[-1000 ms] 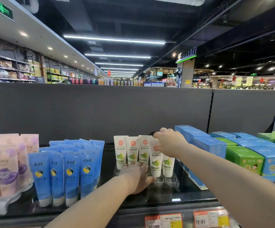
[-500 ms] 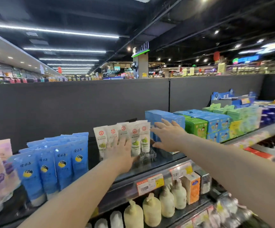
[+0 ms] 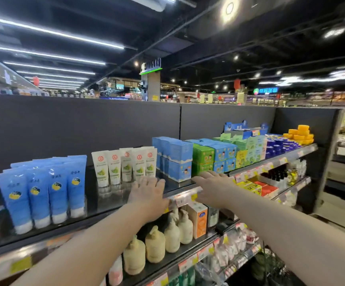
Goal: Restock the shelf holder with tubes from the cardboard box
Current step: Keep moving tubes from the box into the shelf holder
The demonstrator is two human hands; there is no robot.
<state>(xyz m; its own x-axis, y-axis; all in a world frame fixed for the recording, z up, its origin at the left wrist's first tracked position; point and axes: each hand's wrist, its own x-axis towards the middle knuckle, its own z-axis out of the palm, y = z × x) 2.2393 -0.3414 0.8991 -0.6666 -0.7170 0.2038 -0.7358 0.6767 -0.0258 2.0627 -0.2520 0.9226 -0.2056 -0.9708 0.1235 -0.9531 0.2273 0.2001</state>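
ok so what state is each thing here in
white tubes, upright, caps down, in a row
holder, clear, white tubes standing in it
left hand, open, empty
right hand, open, empty
blue tubes, upright, caps down
blue boxes, closed, stacked
pump bottles, upright

On the top shelf [image 3: 97, 205] a row of tubes [image 3: 124, 168] stands in the shelf holder [image 3: 107, 191]. A larger group of tubes [image 3: 43, 193] stands to its left, stacked boxes [image 3: 175, 159] just to its right. The left hand [image 3: 148, 193] hovers before the holder's right end, the right hand [image 3: 212, 184] before the boxes. Pump bottles [image 3: 157, 244] stand on the shelf below, under both hands
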